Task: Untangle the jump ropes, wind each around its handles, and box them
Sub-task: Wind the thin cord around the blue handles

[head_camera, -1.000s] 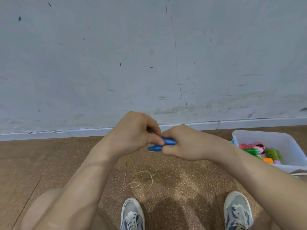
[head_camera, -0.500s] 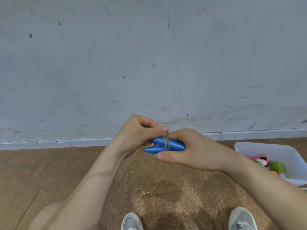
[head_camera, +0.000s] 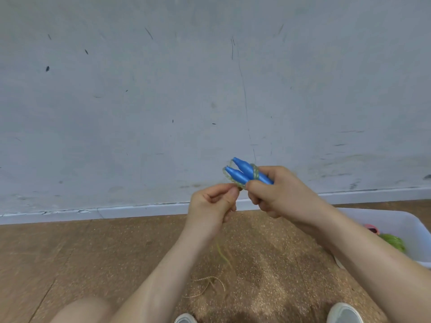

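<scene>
My right hand [head_camera: 282, 192] grips two blue jump-rope handles [head_camera: 242, 172] held side by side, tips pointing up and left. A pale yellow-green rope [head_camera: 256, 171] is looped round them near my fingers. My left hand [head_camera: 211, 207] pinches that rope just below the handle tips. The rest of the rope [head_camera: 221, 255] hangs down blurred and ends in loose loops on the floor [head_camera: 207, 285]. A white plastic box [head_camera: 396, 223] stands at the right on the floor, partly behind my right forearm.
Inside the box lie a wound green rope [head_camera: 394, 243] and a pink item [head_camera: 372, 229]. A grey scuffed wall [head_camera: 163, 101] with a white baseboard rises close ahead. The brown cork-like floor [head_camera: 70, 252] spreads left; my shoes [head_camera: 344, 313] show at the bottom edge.
My right hand has lifted and tilted the handles so the tips point up-left. My left hand has dropped below them, pulling the rope. The view has tipped upward.
</scene>
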